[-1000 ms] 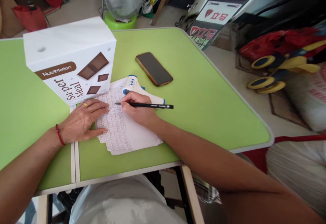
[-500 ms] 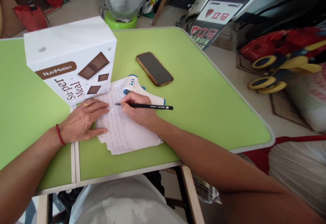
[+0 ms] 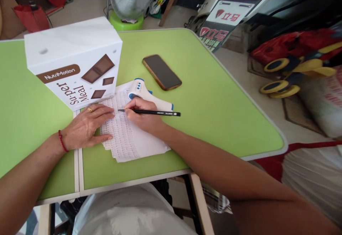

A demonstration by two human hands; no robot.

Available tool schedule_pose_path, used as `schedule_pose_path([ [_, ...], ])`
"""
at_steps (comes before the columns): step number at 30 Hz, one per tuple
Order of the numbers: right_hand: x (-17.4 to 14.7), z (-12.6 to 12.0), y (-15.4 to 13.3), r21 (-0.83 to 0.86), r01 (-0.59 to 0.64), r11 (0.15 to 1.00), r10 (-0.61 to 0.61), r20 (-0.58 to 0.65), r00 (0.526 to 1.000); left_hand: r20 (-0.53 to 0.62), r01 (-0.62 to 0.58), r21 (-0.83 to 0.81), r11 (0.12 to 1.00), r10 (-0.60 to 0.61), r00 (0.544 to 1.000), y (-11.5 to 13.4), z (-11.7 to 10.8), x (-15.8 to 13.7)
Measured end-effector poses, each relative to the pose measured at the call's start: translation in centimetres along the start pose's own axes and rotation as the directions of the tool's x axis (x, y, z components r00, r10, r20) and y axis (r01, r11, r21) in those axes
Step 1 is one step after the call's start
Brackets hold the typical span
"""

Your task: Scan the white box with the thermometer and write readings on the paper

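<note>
The table [image 3: 227,117] is plain light green with pale grey edges. Towards its near edge, the paper [image 3: 145,140] is white, patterned on its left part with close rows of small dark marks; the pen [image 3: 160,113] is black with white print. Nearer the far right corner, the phone [image 3: 162,72] shows a black screen in a brown case. The box [image 3: 93,62] is white with brown pictures, dark lettering and a brown band. The bracelet [image 3: 62,141] is red, the ring [image 3: 90,109] gold.
</note>
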State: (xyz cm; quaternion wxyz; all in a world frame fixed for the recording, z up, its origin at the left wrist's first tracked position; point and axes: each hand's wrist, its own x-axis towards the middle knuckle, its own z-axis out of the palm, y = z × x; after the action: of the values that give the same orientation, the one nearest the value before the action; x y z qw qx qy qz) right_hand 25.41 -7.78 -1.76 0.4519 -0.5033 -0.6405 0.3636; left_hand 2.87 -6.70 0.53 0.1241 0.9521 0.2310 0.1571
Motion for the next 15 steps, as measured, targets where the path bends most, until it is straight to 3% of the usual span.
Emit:
schedule_pose_path([
  [9, -0.09, -0.08, -0.31, -0.045, -0.066, 0.997, 0.067, 0.034, 0.997, 0.003, -0.003, 0.006, 1.0, 0.003, 1.0, 0.08, -0.1, 0.03],
  [15, -0.07, -0.09, -0.25, -0.045, -0.04, 0.998, 0.041, 0.028, 0.999, -0.004, -0.011, 0.015, 1.0, 0.011, 1.0, 0.04, 0.02, 0.03],
])
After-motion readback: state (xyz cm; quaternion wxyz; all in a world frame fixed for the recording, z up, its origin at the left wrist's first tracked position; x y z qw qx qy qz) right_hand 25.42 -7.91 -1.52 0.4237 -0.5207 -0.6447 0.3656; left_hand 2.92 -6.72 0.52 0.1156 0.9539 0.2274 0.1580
